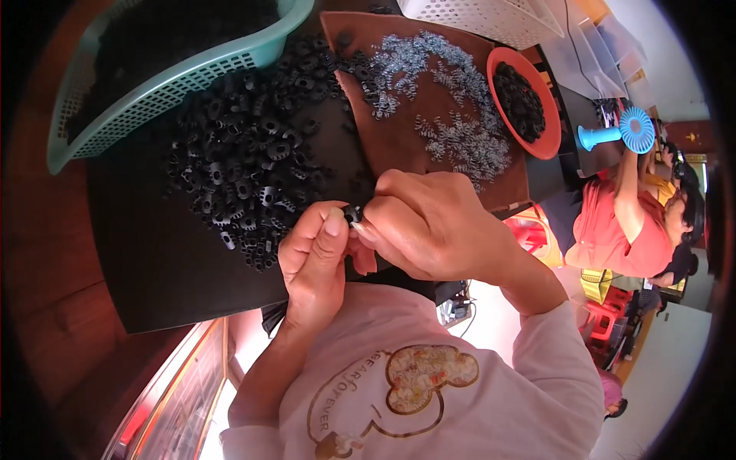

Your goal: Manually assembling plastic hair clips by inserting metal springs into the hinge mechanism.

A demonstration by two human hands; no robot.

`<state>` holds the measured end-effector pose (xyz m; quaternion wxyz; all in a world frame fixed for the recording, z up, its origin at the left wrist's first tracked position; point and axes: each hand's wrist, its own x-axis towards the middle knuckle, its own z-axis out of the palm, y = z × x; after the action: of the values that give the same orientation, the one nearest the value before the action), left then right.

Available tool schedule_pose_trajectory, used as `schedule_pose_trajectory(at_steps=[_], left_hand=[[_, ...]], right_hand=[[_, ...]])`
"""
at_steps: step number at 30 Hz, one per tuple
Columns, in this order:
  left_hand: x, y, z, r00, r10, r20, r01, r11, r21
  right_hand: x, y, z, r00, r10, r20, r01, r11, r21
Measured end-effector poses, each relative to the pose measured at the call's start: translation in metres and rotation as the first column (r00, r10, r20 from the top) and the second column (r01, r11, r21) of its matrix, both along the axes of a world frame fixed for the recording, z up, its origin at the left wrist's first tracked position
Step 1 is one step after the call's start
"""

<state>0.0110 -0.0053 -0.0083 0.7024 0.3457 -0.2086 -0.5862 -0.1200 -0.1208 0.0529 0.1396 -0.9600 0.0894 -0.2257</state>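
Left hand: in the head view, the left hand point(314, 249) pinches a small black part point(352, 213), apparently to steady it.
Right hand: the right hand point(437, 222) grips the part's other side; whether it also holds a spring, I cannot tell.
Black part: between both hands' fingertips, near the body, probably for control.
Loose pieces: heaped point(253, 146) on the worktop point(146, 261) beside a green basket point(172, 90), seemingly for easy reach.
Springs: scattered point(464, 146) on a brown sheet point(387, 149), perhaps to keep them from rolling.
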Motion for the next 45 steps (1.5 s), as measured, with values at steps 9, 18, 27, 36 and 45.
schedule_pose_trajectory(at_steps=[9,18,27,36,45], left_hand=[[-0.002,0.002,0.0,0.998,0.015,0.054,-0.014,1.0,-0.022],[0.0,0.003,0.002,0.988,-0.097,0.118,0.1,0.995,-0.02],[0.002,0.004,-0.001,0.982,-0.145,0.117,0.149,0.989,-0.026],[0.0,0.004,0.001,0.982,-0.121,0.142,0.121,0.993,0.013],[0.002,0.005,-0.001,0.983,-0.105,0.149,0.107,0.994,-0.001]], right_hand=[[-0.004,0.005,0.0,0.993,-0.064,0.099,0.036,0.965,0.26],[-0.006,-0.017,0.013,0.993,0.096,-0.075,-0.059,0.916,0.396],[-0.006,-0.021,0.0,0.982,0.129,-0.137,0.076,0.394,0.916],[0.024,-0.05,-0.013,0.998,0.062,0.023,-0.066,0.903,0.424],[0.059,-0.058,-0.027,0.948,-0.024,-0.317,0.015,0.999,-0.031]])
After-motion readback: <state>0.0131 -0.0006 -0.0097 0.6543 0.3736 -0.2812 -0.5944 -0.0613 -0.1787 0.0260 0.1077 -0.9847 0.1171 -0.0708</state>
